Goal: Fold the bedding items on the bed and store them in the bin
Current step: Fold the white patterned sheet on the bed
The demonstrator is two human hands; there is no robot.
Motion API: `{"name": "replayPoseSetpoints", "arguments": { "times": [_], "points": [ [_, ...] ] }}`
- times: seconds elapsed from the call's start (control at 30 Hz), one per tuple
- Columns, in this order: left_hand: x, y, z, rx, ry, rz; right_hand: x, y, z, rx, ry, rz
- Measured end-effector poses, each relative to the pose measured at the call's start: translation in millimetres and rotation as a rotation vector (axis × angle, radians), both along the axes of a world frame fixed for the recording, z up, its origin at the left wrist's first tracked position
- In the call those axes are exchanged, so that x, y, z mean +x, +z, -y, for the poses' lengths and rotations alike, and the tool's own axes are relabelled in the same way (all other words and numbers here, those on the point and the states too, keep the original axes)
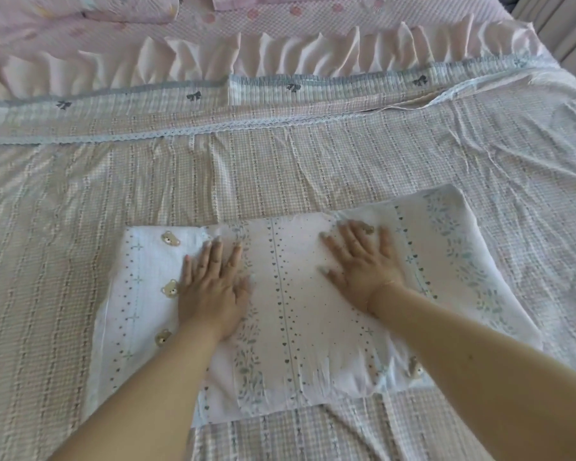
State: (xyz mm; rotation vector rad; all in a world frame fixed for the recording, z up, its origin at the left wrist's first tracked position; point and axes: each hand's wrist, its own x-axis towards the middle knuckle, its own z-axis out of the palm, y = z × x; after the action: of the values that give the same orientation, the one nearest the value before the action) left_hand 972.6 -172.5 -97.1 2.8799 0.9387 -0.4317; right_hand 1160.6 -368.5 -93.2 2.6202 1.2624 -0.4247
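Bare forearms come in from the near edge, both palms down flat, nothing pinched. Left hand (213,291) has straight, spread fingers pressing the left-centre of the folded pale pink cotton pillowcase with heart-dot stripes, leafy bands and small teddy-bear prints (293,314); right hand (363,261) lies the same way, flat and open, right of the centre stripe. Pillowcase lies at near centre of the bed on the beige-and-pink checked seersucker bedspread (280,174), which is spread wide beneath it. Long axis runs left-right, slightly skewed with the right end farther away; printed stripes run near-far across it. Top layer overlaps a white bear-print layer showing at the left end. Judged light, limp and thin: it will sag and unfold if lifted by one point, and it wrinkles easily. Best taken at the two short ends or the corners, pinching all layers together. Far back sits a pink ruffled trim (280,51). No bin in view.
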Motion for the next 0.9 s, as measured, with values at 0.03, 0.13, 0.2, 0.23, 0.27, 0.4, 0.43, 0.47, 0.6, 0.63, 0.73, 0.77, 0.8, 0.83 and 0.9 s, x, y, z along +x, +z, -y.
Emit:
{"name": "replayPoseSetpoints", "arguments": {
  "times": [0.03,0.13,0.2,0.23,0.27,0.4,0.43,0.47,0.6,0.63,0.73,0.77,0.8,0.83,0.9],
  "points": [
    [-3.8,-1.3,-6.5,0.009,0.028,-0.003,12.2,-0.9,7.2,-0.015,-0.050,0.001],
    [-19.0,-4.3,-27.0,0.031,0.111,0.007,45.3,-4.4,35.4,-0.010,-0.197,-0.006],
    [-30.2,-4.5,-38.6,0.028,0.150,0.026,58.8,-6.3,54.8,0.017,-0.282,-0.002],
    [-36.0,-5.7,-43.5,0.019,0.175,0.027,62.4,-6.6,63.2,0.024,-0.320,0.006],
    [-41.1,-7.5,-47.8,0.009,0.203,0.022,64.6,-6.7,69.7,0.025,-0.355,0.010],
    [-50.2,-15.5,-56.7,-0.025,0.319,0.017,64.6,-11.5,80.2,0.047,-0.441,-0.013],
    [-49.7,-17.1,-57.7,-0.035,0.328,0.015,64.6,-13.6,80.5,0.056,-0.442,-0.009],
    [-48.5,-17.5,-58.6,-0.047,0.330,0.013,64.9,-14.8,81.0,0.063,-0.442,-0.006],
    [-52.5,-16.0,-58.2,-0.084,0.345,-0.007,63.2,-14.0,88.5,0.055,-0.468,-0.037],
    [-54.5,-13.8,-56.1,-0.092,0.356,-0.022,60.7,-12.4,90.7,0.043,-0.480,-0.044],
    [-48.3,-3.0,-43.0,-0.129,0.438,-0.096,47.7,-4.9,91.1,-0.001,-0.568,-0.074],
    [-40.6,1.9,-37.2,-0.141,0.474,-0.110,41.4,-2.3,85.1,-0.009,-0.612,-0.086],
    [-29.6,7.7,-29.8,-0.154,0.480,-0.103,33.6,0.8,75.7,-0.008,-0.658,-0.108],
    [-16.3,12.3,-20.1,-0.161,0.431,-0.070,23.9,5.1,63.5,0.008,-0.693,-0.138],
    [13.2,19.1,6.1,-0.167,0.189,0.027,-2.8,12.7,35.0,0.067,-0.663,-0.205]
  ]
}}
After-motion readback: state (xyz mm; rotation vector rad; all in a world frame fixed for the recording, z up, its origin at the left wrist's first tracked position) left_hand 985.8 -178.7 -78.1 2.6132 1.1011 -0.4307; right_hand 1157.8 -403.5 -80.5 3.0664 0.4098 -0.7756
